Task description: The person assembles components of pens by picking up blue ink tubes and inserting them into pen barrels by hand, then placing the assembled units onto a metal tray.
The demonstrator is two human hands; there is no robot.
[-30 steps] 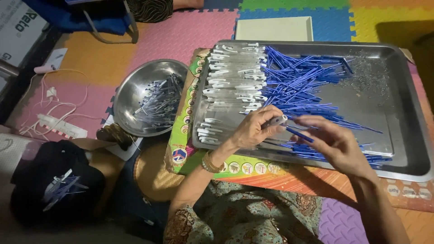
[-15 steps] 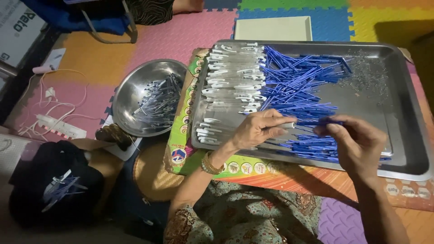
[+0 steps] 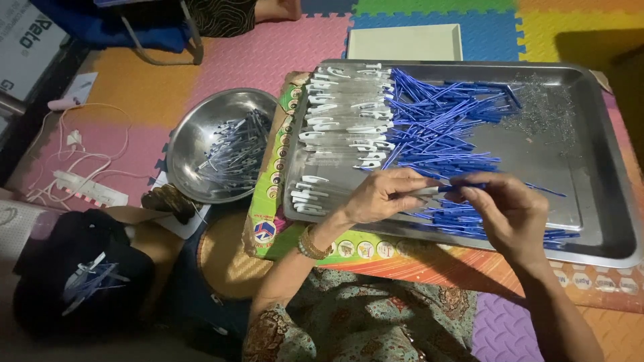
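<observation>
A large steel tray [image 3: 604, 228] holds a pile of thin blue pen refills [image 3: 436, 127] and a row of clear pen barrels with white clips [image 3: 342, 114]. My left hand [image 3: 382, 198] grips a clear pen barrel [image 3: 424, 191] over the tray's front part. My right hand [image 3: 503, 211] pinches a blue refill [image 3: 463, 187] whose tip meets the barrel's end. Both hands nearly touch above the blue refills lying at the front of the tray.
A round steel bowl [image 3: 194, 134] with several assembled pens sits left of the tray. A black cap [image 3: 80, 275] holding a few pens lies at lower left. A white power strip with cables [image 3: 87, 188] lies on coloured foam floor mats. A cream lid [image 3: 402, 43] rests behind the tray.
My right hand came up from the tray with a blue refill and moved left to meet the barrel in my left hand. My left hand stayed almost still.
</observation>
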